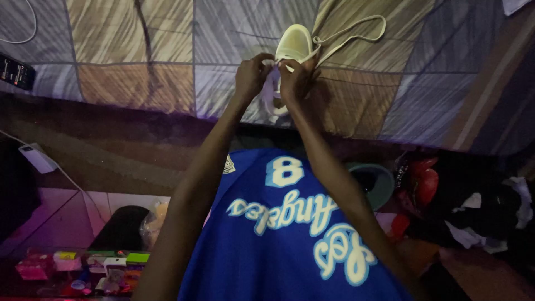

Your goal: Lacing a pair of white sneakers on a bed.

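On the patchwork bedspread (356,100), near its lower edge, we find a pale shoe (294,43) lying with its sole toward the camera. We use this shoe as the landmark for all positions below.

Directly below the shoe, both hands work close together at its opening. The left hand (252,75) is closed, with its fingers curled and pinching a white lace (271,89) that hangs down between the two hands. The right hand (298,78) is also closed; its fingertips grip the near end of the shoe and the lace where it meets the shoe. The hands sit just beside each other, almost touching.

To the right of the shoe, a long loop of lace (356,30) trails across the bedspread and lies flat.

Below the shoe, the forearms run down to a blue jersey (278,234) with pale lettering.

Far left of the shoe, a dark remote (15,71) rests on the bedspread. Below and right of the shoe, we see a teal bowl (384,181) and red items (421,181) on the floor; their kind we cannot tell.
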